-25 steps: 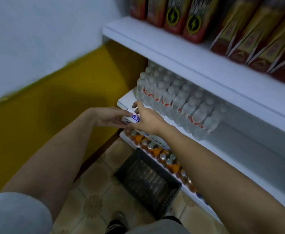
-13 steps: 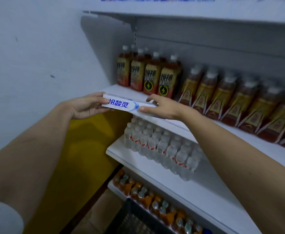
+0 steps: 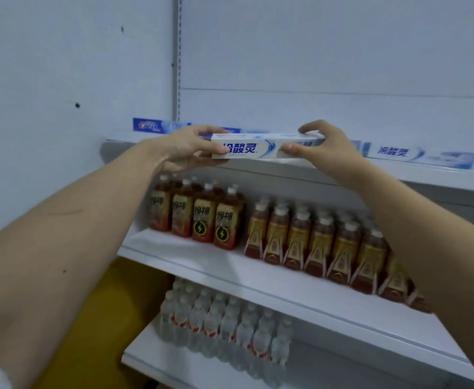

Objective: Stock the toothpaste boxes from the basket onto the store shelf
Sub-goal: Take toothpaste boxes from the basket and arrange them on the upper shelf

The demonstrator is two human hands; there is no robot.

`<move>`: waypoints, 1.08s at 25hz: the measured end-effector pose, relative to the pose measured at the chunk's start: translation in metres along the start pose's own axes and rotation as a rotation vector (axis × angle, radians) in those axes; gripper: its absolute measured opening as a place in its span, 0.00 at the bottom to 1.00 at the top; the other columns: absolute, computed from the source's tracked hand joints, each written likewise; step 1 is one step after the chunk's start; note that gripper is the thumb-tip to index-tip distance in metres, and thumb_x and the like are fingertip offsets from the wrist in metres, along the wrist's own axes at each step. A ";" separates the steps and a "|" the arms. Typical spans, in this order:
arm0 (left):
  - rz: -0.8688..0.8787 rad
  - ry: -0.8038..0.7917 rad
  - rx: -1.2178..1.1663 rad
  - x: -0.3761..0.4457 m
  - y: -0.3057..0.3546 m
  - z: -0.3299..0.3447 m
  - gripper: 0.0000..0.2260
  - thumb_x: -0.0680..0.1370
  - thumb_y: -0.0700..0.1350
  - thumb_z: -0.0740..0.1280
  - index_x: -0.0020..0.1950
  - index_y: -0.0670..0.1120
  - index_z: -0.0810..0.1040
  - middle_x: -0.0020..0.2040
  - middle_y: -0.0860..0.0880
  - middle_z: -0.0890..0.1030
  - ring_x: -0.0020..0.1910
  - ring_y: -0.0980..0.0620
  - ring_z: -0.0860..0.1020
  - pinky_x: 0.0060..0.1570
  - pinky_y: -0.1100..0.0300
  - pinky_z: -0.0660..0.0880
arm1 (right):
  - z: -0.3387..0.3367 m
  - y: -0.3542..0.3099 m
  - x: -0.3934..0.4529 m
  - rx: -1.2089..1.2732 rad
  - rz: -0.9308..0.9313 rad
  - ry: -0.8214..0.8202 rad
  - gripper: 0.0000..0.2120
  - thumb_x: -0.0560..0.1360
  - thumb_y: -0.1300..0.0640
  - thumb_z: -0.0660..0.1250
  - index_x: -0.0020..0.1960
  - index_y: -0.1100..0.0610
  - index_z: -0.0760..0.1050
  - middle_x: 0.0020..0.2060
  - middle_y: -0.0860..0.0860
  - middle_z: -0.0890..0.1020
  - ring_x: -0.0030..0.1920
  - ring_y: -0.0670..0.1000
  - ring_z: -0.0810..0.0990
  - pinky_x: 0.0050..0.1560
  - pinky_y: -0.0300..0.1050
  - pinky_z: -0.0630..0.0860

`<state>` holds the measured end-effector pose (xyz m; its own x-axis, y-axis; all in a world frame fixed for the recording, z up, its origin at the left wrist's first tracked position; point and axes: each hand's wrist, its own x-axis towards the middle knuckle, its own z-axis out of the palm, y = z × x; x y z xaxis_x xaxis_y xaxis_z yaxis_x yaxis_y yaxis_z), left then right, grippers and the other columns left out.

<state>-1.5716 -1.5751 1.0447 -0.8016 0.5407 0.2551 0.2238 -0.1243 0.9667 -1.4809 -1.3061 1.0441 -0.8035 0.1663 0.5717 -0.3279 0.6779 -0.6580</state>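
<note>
The left hand (image 3: 182,148) and right hand (image 3: 318,148) grip the toothpaste box (image 3: 261,146) by its ends, just before the top shelf (image 3: 426,178); placing step, next it needs lowering flat onto that shelf.

rear boxes (image 3: 157,126) blurred, print perhaps illegible

Single head-worn view, close, facing forward and perhaps slightly upward at the store shelf (image 3: 440,178), arms' reach away.
</note>
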 end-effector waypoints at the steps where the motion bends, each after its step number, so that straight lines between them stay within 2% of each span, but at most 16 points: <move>1: 0.018 -0.007 0.033 0.009 0.011 0.019 0.15 0.73 0.30 0.68 0.57 0.43 0.76 0.52 0.43 0.80 0.47 0.49 0.83 0.44 0.60 0.82 | -0.021 -0.002 -0.002 0.001 0.012 0.044 0.27 0.68 0.42 0.76 0.62 0.50 0.74 0.56 0.50 0.74 0.46 0.46 0.77 0.37 0.33 0.71; 3: 0.069 -0.027 0.087 0.023 0.029 0.052 0.15 0.73 0.31 0.70 0.56 0.43 0.77 0.51 0.45 0.79 0.48 0.49 0.83 0.46 0.59 0.82 | -0.060 -0.001 -0.006 0.019 0.025 0.111 0.27 0.69 0.44 0.77 0.63 0.53 0.73 0.48 0.49 0.76 0.36 0.44 0.75 0.31 0.31 0.70; 5: 0.128 -0.047 0.224 0.039 0.045 0.086 0.15 0.73 0.35 0.73 0.57 0.46 0.78 0.50 0.48 0.80 0.49 0.51 0.82 0.50 0.58 0.80 | -0.100 0.002 -0.010 -0.004 0.035 0.175 0.27 0.69 0.44 0.77 0.62 0.53 0.74 0.46 0.49 0.77 0.34 0.45 0.74 0.32 0.35 0.72; 7: 0.184 -0.036 0.395 0.057 0.057 0.124 0.18 0.71 0.41 0.76 0.60 0.48 0.78 0.54 0.49 0.80 0.52 0.53 0.80 0.53 0.58 0.77 | -0.143 0.012 -0.017 -0.069 0.038 0.237 0.26 0.68 0.42 0.76 0.61 0.51 0.74 0.49 0.50 0.77 0.36 0.47 0.74 0.33 0.37 0.72; 9: 0.230 -0.023 0.496 0.074 0.061 0.163 0.22 0.70 0.43 0.77 0.63 0.47 0.78 0.56 0.48 0.79 0.52 0.52 0.78 0.51 0.60 0.74 | -0.180 0.027 -0.023 -0.146 0.055 0.272 0.27 0.68 0.41 0.76 0.61 0.52 0.74 0.52 0.51 0.77 0.38 0.48 0.75 0.34 0.39 0.72; 13: 0.284 -0.035 0.607 0.107 0.051 0.246 0.23 0.71 0.41 0.76 0.65 0.42 0.77 0.48 0.49 0.79 0.42 0.53 0.76 0.46 0.61 0.73 | -0.237 0.069 -0.036 -0.256 0.109 0.320 0.25 0.71 0.44 0.74 0.63 0.54 0.73 0.54 0.51 0.75 0.40 0.49 0.76 0.34 0.37 0.71; 15: 0.262 -0.050 0.677 0.122 0.039 0.277 0.25 0.71 0.43 0.76 0.67 0.42 0.76 0.51 0.48 0.79 0.45 0.52 0.77 0.48 0.60 0.73 | -0.257 0.094 -0.039 -0.287 0.137 0.319 0.26 0.72 0.45 0.74 0.65 0.54 0.73 0.55 0.52 0.74 0.45 0.51 0.75 0.39 0.41 0.71; 16: 0.243 -0.058 0.724 0.129 0.033 0.291 0.26 0.71 0.44 0.77 0.67 0.42 0.76 0.55 0.46 0.79 0.50 0.50 0.77 0.53 0.59 0.73 | -0.266 0.107 -0.040 -0.298 0.156 0.311 0.26 0.72 0.45 0.73 0.65 0.55 0.73 0.55 0.51 0.74 0.48 0.51 0.75 0.43 0.42 0.71; 19: 0.183 -0.049 0.821 0.147 0.018 0.317 0.27 0.71 0.44 0.77 0.68 0.43 0.74 0.64 0.42 0.76 0.61 0.46 0.75 0.61 0.56 0.71 | -0.278 0.142 -0.038 -0.338 0.187 0.266 0.24 0.74 0.45 0.72 0.66 0.54 0.73 0.59 0.52 0.74 0.57 0.53 0.74 0.51 0.44 0.69; 23: 0.135 0.005 0.826 0.160 0.006 0.331 0.26 0.71 0.46 0.77 0.67 0.44 0.75 0.64 0.42 0.75 0.59 0.46 0.76 0.62 0.55 0.72 | -0.282 0.165 -0.022 -0.521 0.183 0.188 0.17 0.76 0.51 0.69 0.65 0.50 0.76 0.66 0.54 0.74 0.62 0.56 0.74 0.53 0.45 0.69; 25: 0.124 0.046 0.860 0.161 0.002 0.333 0.27 0.71 0.48 0.77 0.68 0.45 0.75 0.64 0.42 0.75 0.60 0.46 0.76 0.64 0.54 0.71 | -0.283 0.168 -0.015 -0.571 0.183 0.135 0.18 0.77 0.56 0.68 0.66 0.51 0.75 0.67 0.56 0.71 0.63 0.57 0.74 0.54 0.44 0.68; 27: 0.139 0.071 0.919 0.156 0.003 0.336 0.28 0.71 0.48 0.77 0.68 0.45 0.74 0.65 0.43 0.75 0.60 0.47 0.75 0.61 0.57 0.70 | -0.285 0.168 -0.014 -0.574 0.186 0.113 0.19 0.78 0.57 0.67 0.68 0.52 0.73 0.67 0.56 0.69 0.63 0.58 0.73 0.57 0.44 0.67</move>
<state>-1.5099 -1.2118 1.0807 -0.7596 0.5149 0.3974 0.6474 0.5394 0.5385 -1.3833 -0.9908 1.0656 -0.7537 0.3726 0.5415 0.1579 0.9023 -0.4011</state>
